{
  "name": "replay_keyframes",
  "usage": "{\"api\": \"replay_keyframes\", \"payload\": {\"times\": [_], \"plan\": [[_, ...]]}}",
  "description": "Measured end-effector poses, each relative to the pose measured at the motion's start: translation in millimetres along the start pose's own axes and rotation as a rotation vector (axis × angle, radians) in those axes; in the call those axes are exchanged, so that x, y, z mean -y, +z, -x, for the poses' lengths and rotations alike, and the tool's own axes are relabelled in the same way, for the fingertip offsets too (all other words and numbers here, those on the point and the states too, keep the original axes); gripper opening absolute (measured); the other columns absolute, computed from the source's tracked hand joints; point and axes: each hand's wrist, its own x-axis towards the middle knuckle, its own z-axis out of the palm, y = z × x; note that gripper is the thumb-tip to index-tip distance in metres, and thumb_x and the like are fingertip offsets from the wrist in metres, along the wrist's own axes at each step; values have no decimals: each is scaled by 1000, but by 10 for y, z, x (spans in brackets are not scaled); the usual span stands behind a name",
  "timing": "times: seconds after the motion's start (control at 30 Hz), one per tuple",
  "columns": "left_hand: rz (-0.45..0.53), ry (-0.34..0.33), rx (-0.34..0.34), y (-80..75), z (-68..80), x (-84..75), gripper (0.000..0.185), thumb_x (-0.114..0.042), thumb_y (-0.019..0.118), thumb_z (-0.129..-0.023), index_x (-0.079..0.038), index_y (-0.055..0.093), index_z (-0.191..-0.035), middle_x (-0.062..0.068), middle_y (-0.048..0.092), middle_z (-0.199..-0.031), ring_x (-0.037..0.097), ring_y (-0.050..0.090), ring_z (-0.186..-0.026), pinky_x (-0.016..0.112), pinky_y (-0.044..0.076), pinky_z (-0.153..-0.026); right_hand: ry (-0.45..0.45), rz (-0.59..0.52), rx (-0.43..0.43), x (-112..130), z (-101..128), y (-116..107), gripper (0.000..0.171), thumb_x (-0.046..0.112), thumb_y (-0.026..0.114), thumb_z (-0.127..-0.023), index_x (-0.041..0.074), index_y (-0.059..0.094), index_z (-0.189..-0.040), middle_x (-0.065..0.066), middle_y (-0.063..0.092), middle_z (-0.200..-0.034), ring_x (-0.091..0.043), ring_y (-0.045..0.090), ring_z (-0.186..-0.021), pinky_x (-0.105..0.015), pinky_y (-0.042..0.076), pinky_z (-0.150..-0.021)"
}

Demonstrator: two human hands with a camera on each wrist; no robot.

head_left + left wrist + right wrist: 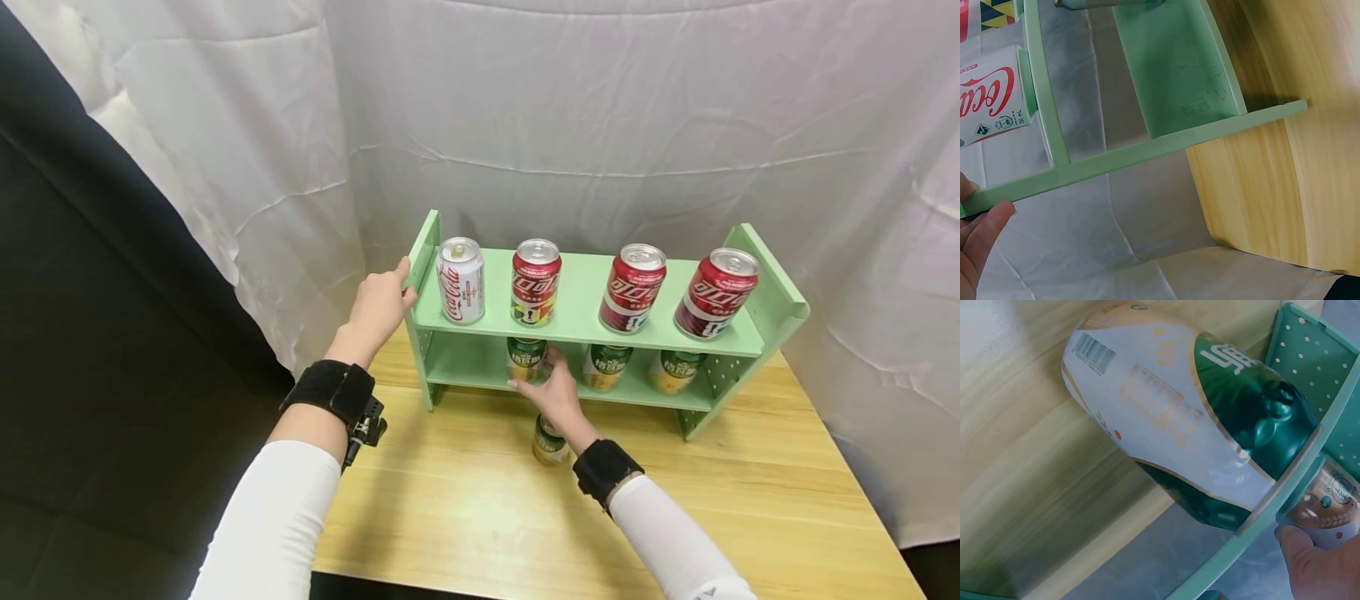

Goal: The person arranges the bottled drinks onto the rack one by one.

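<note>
My left hand (377, 307) grips the upper part of the left side panel of a green two-tier shelf (577, 333). In the left wrist view, fingers (991, 231) lie on either side of that panel's edge. On the lower tier, my right hand (557, 396) holds a green-and-gold beer can (525, 360) between thumb and fingers; the can's base shows beside the thumb (1300, 550) in the right wrist view. A second such beer can (549, 446) stands on the table in front of the shelf, partly hidden by my right wrist.
A white Coca-Cola can (461, 283) and three red cola cans (536, 283) stand along the upper tier. Two more beer cans (607, 367) are further right on the lower tier. The wooden table (465, 500) ends near a grey curtain (600, 108) behind.
</note>
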Motion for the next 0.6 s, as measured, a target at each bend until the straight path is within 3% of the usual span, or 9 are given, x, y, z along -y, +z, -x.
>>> {"api": "replay_keyframes", "payload": {"times": [0.23,0.43,0.6], "plan": [[2,-1,7,5,5,7,56,-12,50,-92,0,34,-144,24,63,-79,21,42,-53,30,37,-51,5,-57,0,-58,96,-7,96,28,82,-73,5,24,-145,-16,36,-146,-33,37,-132,-44,36,-105],[10,-1,17,9,-3,19,56,-12,49,-93,-1,32,-145,19,59,-70,17,37,-49,27,35,-48,-86,-59,-50,-78,182,-20,89,27,82,-73,6,30,-142,-15,40,-143,-33,40,-131,-45,36,-105],[15,3,20,4,-9,20,57,-12,50,-93,0,31,-145,22,62,-76,17,38,-49,28,36,-48,-123,-53,-102,-136,276,-49,88,29,81,-73,8,31,-143,-14,41,-144,-31,40,-131,-47,35,-105]]}}
